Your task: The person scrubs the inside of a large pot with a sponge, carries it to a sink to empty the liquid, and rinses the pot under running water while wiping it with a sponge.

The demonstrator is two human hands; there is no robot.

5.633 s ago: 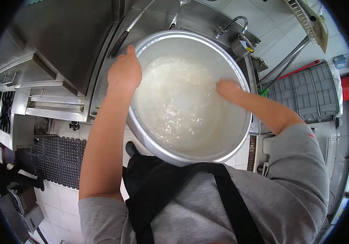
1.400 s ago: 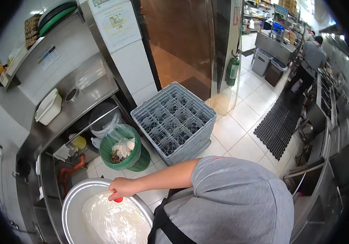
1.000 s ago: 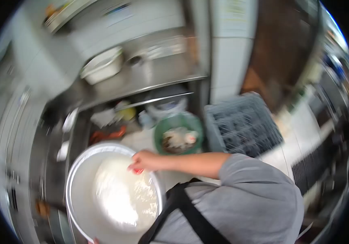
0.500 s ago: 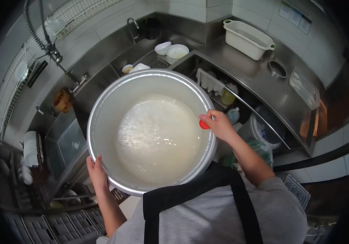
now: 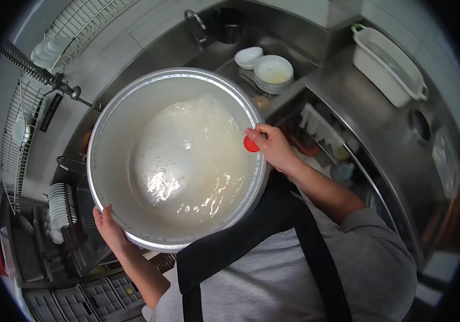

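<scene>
A large round metal pot (image 5: 113, 134) is held in front of my body, with cloudy whitish liquid (image 5: 214, 134) pooled toward its right side. At the left, the shiny bottom shows through a thin layer. My left hand (image 5: 111, 229) is closed on the pot's lower left rim, thumb over the edge. On the right rim, my right hand (image 5: 274, 147) is closed with the thumb inside. A small red round object (image 5: 251, 144) sits under that thumb against the inner wall; its kind is not clear.
Beyond the pot is a steel sink counter with a faucet (image 5: 195, 24) and stacked white bowls (image 5: 273, 72). A white rectangular tub (image 5: 388, 67) stands on the right counter. Wire racks (image 5: 23, 129) hang at left; a rack of plates (image 5: 61, 206) stands below them.
The pot has moved left and slightly up in view with both hands on it. Its liquid has run to the right, baring more of the bottom at left. My view has turned too.
</scene>
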